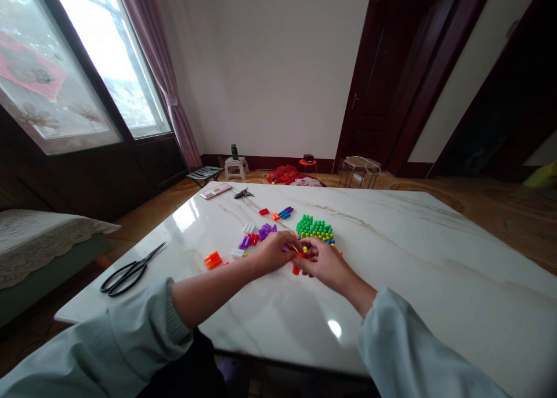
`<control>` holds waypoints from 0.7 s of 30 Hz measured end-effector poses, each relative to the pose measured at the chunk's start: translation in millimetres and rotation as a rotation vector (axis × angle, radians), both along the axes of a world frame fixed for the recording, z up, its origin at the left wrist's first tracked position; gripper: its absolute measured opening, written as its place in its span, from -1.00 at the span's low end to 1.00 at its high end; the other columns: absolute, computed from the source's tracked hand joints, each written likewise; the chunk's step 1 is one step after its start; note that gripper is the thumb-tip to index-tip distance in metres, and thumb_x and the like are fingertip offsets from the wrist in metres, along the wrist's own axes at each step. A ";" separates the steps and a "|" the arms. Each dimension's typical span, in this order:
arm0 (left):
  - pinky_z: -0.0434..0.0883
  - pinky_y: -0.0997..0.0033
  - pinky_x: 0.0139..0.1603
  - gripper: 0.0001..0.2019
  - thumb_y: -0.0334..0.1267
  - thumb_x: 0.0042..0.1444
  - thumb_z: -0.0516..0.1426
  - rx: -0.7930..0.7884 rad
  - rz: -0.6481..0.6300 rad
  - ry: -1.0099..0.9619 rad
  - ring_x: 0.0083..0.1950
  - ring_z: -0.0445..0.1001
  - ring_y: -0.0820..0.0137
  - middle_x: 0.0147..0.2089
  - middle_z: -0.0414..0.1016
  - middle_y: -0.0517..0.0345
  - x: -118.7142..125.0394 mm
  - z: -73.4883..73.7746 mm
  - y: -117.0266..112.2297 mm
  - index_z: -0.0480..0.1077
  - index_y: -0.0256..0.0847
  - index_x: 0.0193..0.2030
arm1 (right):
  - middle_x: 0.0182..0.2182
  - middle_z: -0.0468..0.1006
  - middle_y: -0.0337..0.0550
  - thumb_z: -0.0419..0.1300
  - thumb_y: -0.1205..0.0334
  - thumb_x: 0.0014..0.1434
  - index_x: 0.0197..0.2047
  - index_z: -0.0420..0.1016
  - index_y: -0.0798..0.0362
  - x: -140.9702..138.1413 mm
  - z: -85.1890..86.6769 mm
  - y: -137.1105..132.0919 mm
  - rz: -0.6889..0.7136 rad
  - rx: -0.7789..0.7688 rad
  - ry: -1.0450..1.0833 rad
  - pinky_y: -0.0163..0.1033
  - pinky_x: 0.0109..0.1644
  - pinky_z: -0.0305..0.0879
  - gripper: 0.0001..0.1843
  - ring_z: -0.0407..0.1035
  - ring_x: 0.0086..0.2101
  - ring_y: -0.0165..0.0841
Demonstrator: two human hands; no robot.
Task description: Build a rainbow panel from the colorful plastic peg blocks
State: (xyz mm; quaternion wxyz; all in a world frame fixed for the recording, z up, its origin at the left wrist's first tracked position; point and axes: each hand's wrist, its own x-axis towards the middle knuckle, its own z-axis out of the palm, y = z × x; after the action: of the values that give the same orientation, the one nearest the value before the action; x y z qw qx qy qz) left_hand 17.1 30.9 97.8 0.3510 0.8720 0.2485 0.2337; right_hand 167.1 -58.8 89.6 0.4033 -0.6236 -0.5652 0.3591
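Over the middle of the white marble-patterned table (418, 259), my two hands are close together. My left hand (276, 252) is closed in a pinch near a thin yellowish strand or tip; what exactly it grips is too small to tell. The fingers of my right hand (325, 263) are closed around an orange-red tube-shaped bead (296, 268). Just beyond the right hand lies a block of green and yellow round beads (314, 226), with some blue ones at its near edge, partly hidden. Purple beads (267, 231) and white and red ones lie beyond my left forearm.
Black-handled scissors (130, 270) lie at the table's left. Orange beads (213, 260) sit left of my forearm; blue beads (285, 213) lie farther back. A pink phone-like object (216, 191) and a dark keys-like bunch (243, 194) rest near the far edge. Stools stand beyond.
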 end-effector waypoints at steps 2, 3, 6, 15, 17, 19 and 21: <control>0.46 0.49 -0.20 -0.76 -0.51 -0.11 0.10 0.002 0.008 -0.032 -0.26 0.53 0.40 -0.28 0.56 0.11 1.2 -0.4 0.5 0.53 -0.27 -0.31 | -0.43 0.56 -0.18 0.28 0.07 0.02 -0.02 0.34 0.08 -0.9 -0.4 -0.2 0.015 0.023 0.005 -0.28 -0.43 0.39 -0.51 0.48 -0.48 -0.34; 0.46 0.48 -0.19 -0.76 -0.51 -0.11 0.10 0.002 0.013 -0.036 -0.25 0.53 0.40 -0.29 0.55 0.11 1.6 0.2 0.4 0.53 -0.27 -0.31 | -0.44 0.56 -0.18 0.27 0.05 0.01 -0.04 0.35 0.08 -1.5 -0.3 -0.4 0.007 0.037 0.003 -0.28 -0.44 0.38 -0.53 0.48 -0.48 -0.34; 0.47 0.46 -0.15 -0.76 -0.53 -0.10 0.09 -0.016 0.019 -0.032 -0.23 0.53 0.39 -0.29 0.56 0.11 1.9 4.0 -0.8 0.52 -0.27 -0.32 | -0.43 0.56 -0.17 0.31 0.04 -0.04 -0.13 0.37 0.07 -2.8 2.1 -0.9 -0.050 0.074 -0.009 -0.29 -0.41 0.38 -0.56 0.48 -0.45 -0.34; 0.48 0.41 -0.10 -0.71 -0.42 0.00 0.14 -0.071 -0.062 -0.047 -0.17 0.54 0.38 -0.15 0.58 0.04 0.2 5.0 -3.1 0.48 -0.29 -0.10 | -0.30 0.56 -0.11 0.29 0.09 -0.10 -0.14 0.45 0.11 34.2 0.0 10.5 -0.339 0.195 -0.087 -0.25 -0.29 0.41 -0.56 0.46 -0.37 -0.34; 0.48 0.42 -0.10 -0.73 -0.42 0.00 0.13 -0.048 -0.049 -0.015 -0.18 0.54 0.39 -0.14 0.58 0.04 -0.2 6.9 -3.5 0.50 -0.29 -0.13 | -0.24 0.55 -0.11 0.26 0.11 -0.07 -0.07 0.44 0.11 55.5 -6.9 13.6 -0.423 0.216 -0.108 -0.25 -0.29 0.42 -0.53 0.46 -0.37 -0.35; 0.47 0.42 -0.12 -0.74 -0.42 -0.01 0.12 -0.019 -0.022 0.022 -0.21 0.54 0.39 -0.15 0.58 0.05 -0.9 9.1 -2.9 0.51 -0.28 -0.15 | -0.21 0.54 -0.08 0.24 0.14 -0.07 -0.05 0.43 0.13 78.4 -16.1 15.2 -0.488 0.204 -0.139 -0.25 -0.32 0.42 -0.52 0.47 -0.36 -0.34; 0.47 0.42 -0.13 -0.75 -0.42 -0.01 0.12 0.008 0.007 0.063 -0.23 0.54 0.39 -0.17 0.59 0.07 -2.2 10.7 -1.2 0.53 -0.26 -0.18 | -0.19 0.54 -0.03 0.24 0.17 -0.08 -0.04 0.43 0.16 99.4 -27.2 15.3 -0.540 0.165 -0.202 -0.24 -0.32 0.42 -0.50 0.47 -0.36 -0.32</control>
State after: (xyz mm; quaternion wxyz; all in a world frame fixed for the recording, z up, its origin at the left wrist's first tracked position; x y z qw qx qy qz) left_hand 14.9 29.7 108.5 0.3385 0.8796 0.2613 0.2085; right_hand 266.6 -43.5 62.4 0.4751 -0.7492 -0.4435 0.1279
